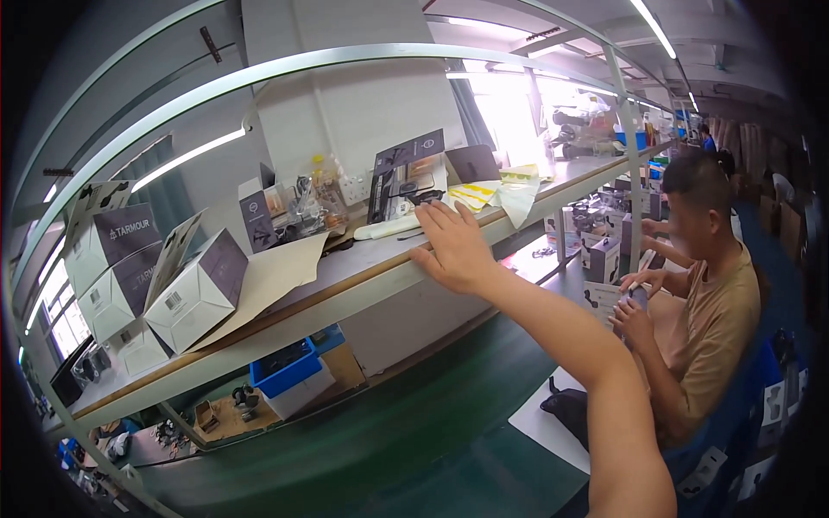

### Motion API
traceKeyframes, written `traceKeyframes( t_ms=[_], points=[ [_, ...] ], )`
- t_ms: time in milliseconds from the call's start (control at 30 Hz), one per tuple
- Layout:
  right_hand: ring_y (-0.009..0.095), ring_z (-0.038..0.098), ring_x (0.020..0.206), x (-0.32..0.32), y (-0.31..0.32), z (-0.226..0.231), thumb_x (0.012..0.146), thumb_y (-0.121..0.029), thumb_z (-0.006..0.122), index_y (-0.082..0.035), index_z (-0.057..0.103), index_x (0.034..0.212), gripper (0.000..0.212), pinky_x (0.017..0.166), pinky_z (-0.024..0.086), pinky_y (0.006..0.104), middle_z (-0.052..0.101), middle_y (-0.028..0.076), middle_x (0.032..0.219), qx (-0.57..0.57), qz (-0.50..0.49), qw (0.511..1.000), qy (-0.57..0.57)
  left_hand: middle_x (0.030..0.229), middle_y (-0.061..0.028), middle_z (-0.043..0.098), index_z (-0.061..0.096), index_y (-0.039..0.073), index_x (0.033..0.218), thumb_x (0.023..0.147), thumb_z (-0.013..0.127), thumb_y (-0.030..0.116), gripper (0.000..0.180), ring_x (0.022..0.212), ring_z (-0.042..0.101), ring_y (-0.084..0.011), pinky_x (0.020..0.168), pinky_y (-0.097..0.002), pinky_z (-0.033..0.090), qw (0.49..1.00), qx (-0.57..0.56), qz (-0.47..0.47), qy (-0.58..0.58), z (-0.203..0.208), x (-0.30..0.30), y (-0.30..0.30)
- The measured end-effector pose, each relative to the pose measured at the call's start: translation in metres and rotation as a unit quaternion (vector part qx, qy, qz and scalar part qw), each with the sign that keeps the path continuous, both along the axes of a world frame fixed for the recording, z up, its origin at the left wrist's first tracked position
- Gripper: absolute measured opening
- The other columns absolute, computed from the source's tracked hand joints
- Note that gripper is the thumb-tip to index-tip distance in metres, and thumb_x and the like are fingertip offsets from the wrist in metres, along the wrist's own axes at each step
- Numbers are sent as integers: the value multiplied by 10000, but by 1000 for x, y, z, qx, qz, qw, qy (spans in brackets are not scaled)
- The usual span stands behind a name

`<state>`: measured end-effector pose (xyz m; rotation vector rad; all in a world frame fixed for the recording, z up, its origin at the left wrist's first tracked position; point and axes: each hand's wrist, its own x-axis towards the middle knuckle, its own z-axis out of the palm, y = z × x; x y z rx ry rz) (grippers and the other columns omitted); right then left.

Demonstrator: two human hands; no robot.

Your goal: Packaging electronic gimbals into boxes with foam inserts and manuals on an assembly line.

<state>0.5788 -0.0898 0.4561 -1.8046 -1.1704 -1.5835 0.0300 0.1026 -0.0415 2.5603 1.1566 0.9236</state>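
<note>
My right hand (455, 248) reaches up from the lower right to the front edge of a raised shelf (354, 269). Its fingers are stretched out and its thumb lies apart, near the shelf's wooden edging. Right by the fingertips is a long white rolled or folded piece (387, 228); whether they touch it I cannot tell. Just behind stands an opened dark box (413, 177) with printed sides. To the right lie yellow-and-white sheets (475, 195) and a white crumpled sheet (519, 204). My left hand is out of the picture.
White-and-grey cartons (197, 281) stack at the shelf's left, beside a flat cardboard sheet (281, 281). Clear plastic packaging (321, 200) stands mid-shelf. Below sits a blue bin (283, 367). At right, a co-worker (704, 319) handles a small item above the green bench (414, 432); a black pouch-like object (567, 410) lies near.
</note>
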Motion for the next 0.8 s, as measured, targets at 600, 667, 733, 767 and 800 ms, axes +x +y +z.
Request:
traceKeyframes(
  t_ms=[600, 667, 733, 767, 800],
  points=[
    [460, 280, 1516, -23, 24, -40, 1022, -443, 462, 62, 409, 1483, 685, 1233, 169, 584, 332, 283, 1608, 124, 72, 989, -27, 1335, -255, 547, 510, -12, 1375, 938, 685, 285, 556, 1209, 553, -442, 1075, -493, 436, 1000, -6, 23, 9, 1, 1, 2],
    [465, 315, 1488, -48, 31, -72, 993, -353, 511, 46, 439, 1452, 613, 1227, 194, 592, 356, 276, 1591, 161, 188, 968, -34, 1335, -252, 546, 513, -8, 1371, 941, 683, 285, 547, 1210, 551, -441, 1078, -493, 433, 1000, -2, 16, 0, -1, 0, 3],
    [439, 416, 1402, -80, 31, -117, 952, -307, 560, 32, 493, 1377, 547, 1202, 265, 584, 444, 258, 1513, 168, 256, 952, -12, 1335, -249, 545, 517, -4, 1366, 944, 681, 284, 537, 1211, 550, -440, 1081, -494, 430, 1000, 2, 5, -10, -2, 0, 4],
    [411, 491, 1306, -92, 35, -146, 917, -300, 596, 17, 542, 1287, 491, 1174, 324, 567, 517, 235, 1427, 154, 270, 950, 0, 1334, -246, 547, 518, 0, 1366, 944, 681, 287, 535, 1210, 549, -441, 1081, -495, 429, 1000, 6, 12, -6, -5, -1, 4],
    [408, 514, 1278, -107, 41, -179, 889, -274, 626, 2, 571, 1249, 457, 1144, 360, 555, 545, 218, 1393, 145, 309, 939, 35, 1333, -244, 548, 520, 4, 1366, 945, 681, 289, 533, 1209, 548, -441, 1082, -496, 427, 1000, 9, 18, -1, -9, -1, 5]
  ],
)
